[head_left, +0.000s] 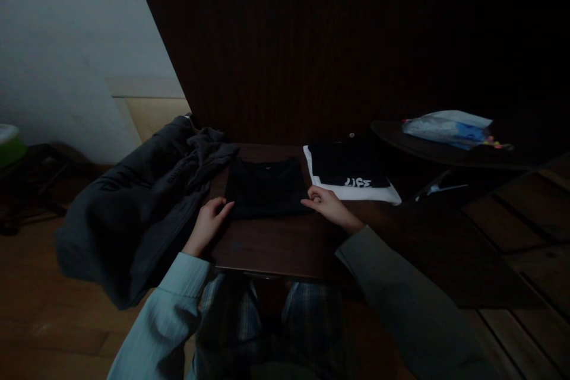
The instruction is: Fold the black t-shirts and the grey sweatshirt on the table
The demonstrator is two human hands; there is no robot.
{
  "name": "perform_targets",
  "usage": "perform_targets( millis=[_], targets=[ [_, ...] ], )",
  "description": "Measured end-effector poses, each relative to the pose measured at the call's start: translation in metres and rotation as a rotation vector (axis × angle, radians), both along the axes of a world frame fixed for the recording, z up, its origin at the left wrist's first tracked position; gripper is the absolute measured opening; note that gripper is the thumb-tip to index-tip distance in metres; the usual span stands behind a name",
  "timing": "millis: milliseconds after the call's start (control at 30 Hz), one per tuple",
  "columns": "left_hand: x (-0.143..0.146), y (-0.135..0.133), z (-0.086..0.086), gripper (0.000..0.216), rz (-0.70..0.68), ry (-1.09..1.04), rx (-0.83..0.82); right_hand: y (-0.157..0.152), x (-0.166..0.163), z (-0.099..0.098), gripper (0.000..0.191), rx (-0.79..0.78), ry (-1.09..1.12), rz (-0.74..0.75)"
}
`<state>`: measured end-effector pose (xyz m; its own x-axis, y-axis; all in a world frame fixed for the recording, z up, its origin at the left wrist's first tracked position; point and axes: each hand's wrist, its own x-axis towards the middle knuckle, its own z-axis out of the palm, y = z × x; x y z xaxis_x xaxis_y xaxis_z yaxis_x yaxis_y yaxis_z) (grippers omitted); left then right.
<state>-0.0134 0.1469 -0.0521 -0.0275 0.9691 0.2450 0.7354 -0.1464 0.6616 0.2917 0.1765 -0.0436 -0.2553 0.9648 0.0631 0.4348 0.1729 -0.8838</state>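
Desk (276,243) is dark brown, with a big grey hoodie (133,190) heaped along its left side. Next, a folded black-and-white stack (347,163) on the right, and just beside it a folded black shirt (267,187), lying flat between both hands. Left hand (207,225) is half curled, pinching the shirt's near left corner; right hand (329,208), curled tighter, pinches the near right one.

On a dark-brown wooden bench (276,243), the left hand (209,222) and right hand (327,205) touch the near corners of a folded black fabric top (267,190), right of a rumpled dark-grey garment (138,202).
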Motion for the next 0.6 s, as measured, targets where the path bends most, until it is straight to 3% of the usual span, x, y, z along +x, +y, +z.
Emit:
perform_targets(
  millis=[300,600],
  targets=[
    [0.0057,0.0006,0.0035,0.024,0.136,0.020,-0.013,0.0037,-0.0006,-0.0012,0.021,-0.210,0.098,-0.018],
    [0.0065,-0.0021,0.0062,0.026,0.160,-0.155,-0.022,0.0030,-0.0015,-0.0037,0.020,-0.126,0.140,-0.030]
  ],
)
